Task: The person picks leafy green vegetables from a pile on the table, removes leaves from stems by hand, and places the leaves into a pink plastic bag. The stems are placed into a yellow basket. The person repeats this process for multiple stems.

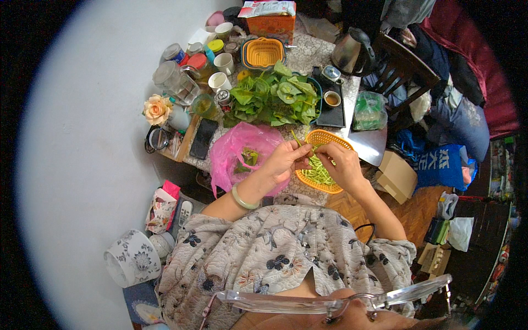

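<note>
My left hand point(285, 159) pinches a thin green stem point(295, 138) between thumb and fingers, its tip pointing up and away. Close beside it, my right hand point(337, 160) has its thumb and fingertips together on the stem's lower end. Both hands are over the left part of a yellow oval plastic basket point(323, 189), which holds many short cut green stems point(317, 170). Left of it lies an open pink plastic bag point(225, 159) with some leaf pieces point(247, 159) inside. Beyond the hands is a large heap of leafy greens point(274, 97), partly in a blue-rimmed basket.
Mugs, jars, a glass pitcher point(175, 82) and a smartphone point(203, 139) crowd the table's left side. An orange basket point(263, 53) stands behind the greens. At right are a black tea tray point(332, 115) with a filled cup point(332, 98), an electric kettle point(352, 51) and a wrapped green package point(369, 111).
</note>
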